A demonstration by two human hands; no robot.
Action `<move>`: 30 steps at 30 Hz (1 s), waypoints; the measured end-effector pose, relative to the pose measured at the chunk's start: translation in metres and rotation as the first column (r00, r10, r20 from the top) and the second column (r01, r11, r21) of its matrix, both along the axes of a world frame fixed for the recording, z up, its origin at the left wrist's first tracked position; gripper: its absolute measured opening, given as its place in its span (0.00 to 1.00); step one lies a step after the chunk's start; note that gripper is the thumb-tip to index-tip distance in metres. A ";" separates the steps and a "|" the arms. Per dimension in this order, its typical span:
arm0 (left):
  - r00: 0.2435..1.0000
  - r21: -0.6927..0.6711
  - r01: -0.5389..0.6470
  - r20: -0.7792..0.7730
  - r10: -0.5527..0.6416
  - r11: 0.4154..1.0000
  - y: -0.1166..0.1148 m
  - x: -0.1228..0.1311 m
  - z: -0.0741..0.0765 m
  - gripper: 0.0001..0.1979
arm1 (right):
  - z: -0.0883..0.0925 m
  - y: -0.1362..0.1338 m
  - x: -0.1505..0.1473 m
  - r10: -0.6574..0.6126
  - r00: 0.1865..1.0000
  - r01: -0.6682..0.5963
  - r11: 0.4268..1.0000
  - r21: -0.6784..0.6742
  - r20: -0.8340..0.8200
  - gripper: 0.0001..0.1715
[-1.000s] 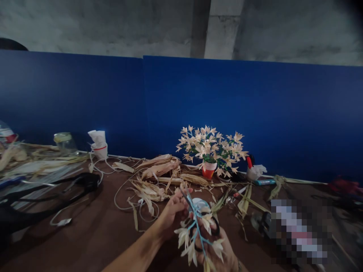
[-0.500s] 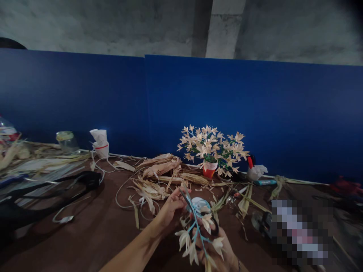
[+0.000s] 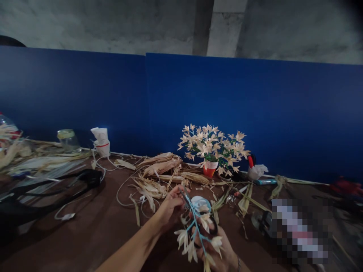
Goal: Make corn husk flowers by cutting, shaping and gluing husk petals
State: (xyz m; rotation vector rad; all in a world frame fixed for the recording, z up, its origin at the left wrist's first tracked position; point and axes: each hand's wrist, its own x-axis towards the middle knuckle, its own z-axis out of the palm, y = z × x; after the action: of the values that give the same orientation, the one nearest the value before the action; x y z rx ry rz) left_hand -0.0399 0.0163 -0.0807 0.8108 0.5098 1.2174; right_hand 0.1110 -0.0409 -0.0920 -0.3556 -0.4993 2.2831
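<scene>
Scissors (image 3: 186, 199) with black handles are in my right hand (image 3: 221, 247), blades pointing up toward my left hand. A sprig of cream husk flowers (image 3: 217, 243) on a light-blue wrapped stem lies across the scissors and in front of my right palm. Which hand bears the sprig I cannot tell. My left hand (image 3: 171, 204) is closed in a pinch beside the blade tips; whatever it holds is too small to make out. Just behind the stem is a white and light-blue roll (image 3: 202, 204), apparently tape, partly covered.
A red-and-white cup (image 3: 210, 169) holds a bushy flower arrangement (image 3: 208, 141) near the blue partition (image 3: 198, 90). Dried husks (image 3: 161, 166) lie left of it. Farther left are a white cup (image 3: 102, 148), a glass jar (image 3: 69, 141), cables and a black frame-like object (image 3: 87, 179).
Both hands, the scissors and the sprig stay almost in place. The sprig's flowers have shifted very slightly left, and the view has tilted a little.
</scene>
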 end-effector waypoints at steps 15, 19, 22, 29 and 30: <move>0.997 0.003 -0.058 -0.046 0.058 0.998 -0.001 0.004 -0.005 0.13 | -0.003 0.005 0.003 0.056 0.993 -0.056 0.998 0.005 -0.102 0.09; 0.996 -0.010 -0.062 -0.059 0.061 0.998 -0.002 0.007 -0.008 0.12 | -0.007 0.006 0.006 0.018 0.996 -0.019 1.000 -0.006 -0.091 0.11; 0.997 -0.006 -0.038 -0.068 0.037 0.999 0.000 0.005 -0.011 0.11 | -0.009 0.006 0.006 -0.023 0.994 0.016 0.997 -0.071 -0.103 0.12; 0.997 0.011 0.014 -0.074 -0.014 1.000 0.002 -0.002 -0.005 0.11 | -0.010 0.005 0.004 -0.033 0.994 0.024 0.996 -0.091 -0.103 0.16; 0.996 0.008 0.018 -0.084 -0.017 1.000 0.002 -0.003 -0.004 0.11 | -0.009 0.005 0.004 -0.029 0.993 0.018 0.995 -0.097 -0.112 0.15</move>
State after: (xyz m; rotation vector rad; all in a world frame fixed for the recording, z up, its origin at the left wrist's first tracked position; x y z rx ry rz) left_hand -0.0431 0.0187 -0.0845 0.8747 0.5650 1.1736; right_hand 0.1149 -0.0363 -0.1011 -0.2756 -0.3273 2.2941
